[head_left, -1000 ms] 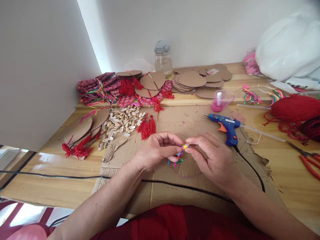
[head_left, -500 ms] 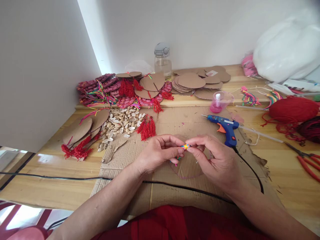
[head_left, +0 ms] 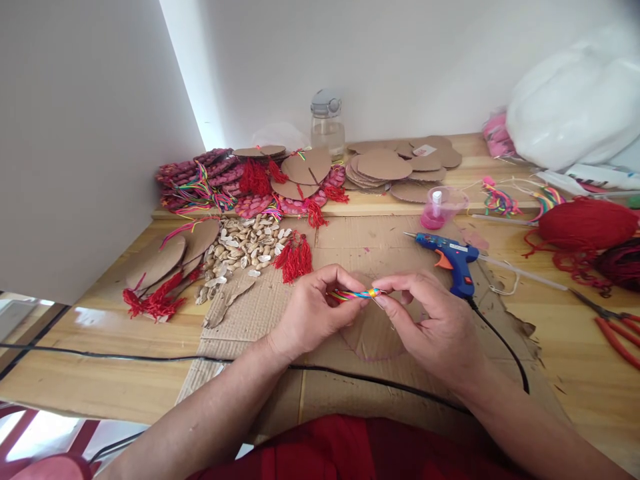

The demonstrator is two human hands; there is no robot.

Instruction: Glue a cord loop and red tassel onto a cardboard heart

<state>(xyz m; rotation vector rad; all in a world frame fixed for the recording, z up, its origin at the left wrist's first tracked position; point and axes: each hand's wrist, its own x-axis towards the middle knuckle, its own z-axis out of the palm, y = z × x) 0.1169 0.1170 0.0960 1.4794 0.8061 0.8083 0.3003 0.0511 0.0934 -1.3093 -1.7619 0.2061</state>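
Observation:
A small bundle of multicoloured cords (head_left: 353,295), wrapped in yellow near its right end, is held level between my hands. My left hand (head_left: 320,300) is closed around the cords, thumb below and fingers curled above. At the yellow-wrapped end, my right hand (head_left: 425,313) pinches with thumb and fingertips; a thin strand seems to come off there. Beneath the hands lies a cardboard disc (head_left: 375,343) with a pink edge, partly covered by them. Just beyond my left hand rests a red tassel bunch (head_left: 295,259).
A blue glue gun (head_left: 453,253) lies right of my hands, its black cable (head_left: 380,382) crossing the cardboard. Peanut shells (head_left: 245,247) are heaped at left. Cardboard discs (head_left: 383,163) and a water bottle (head_left: 327,127) stand behind. Red-handled pliers (head_left: 613,327) and red yarn (head_left: 585,223) are at right.
The cord bundle has turned so more of its length shows, pointing left through my left hand. My left fingers have shifted along it; my right hand stays at the yellow-wrapped end.

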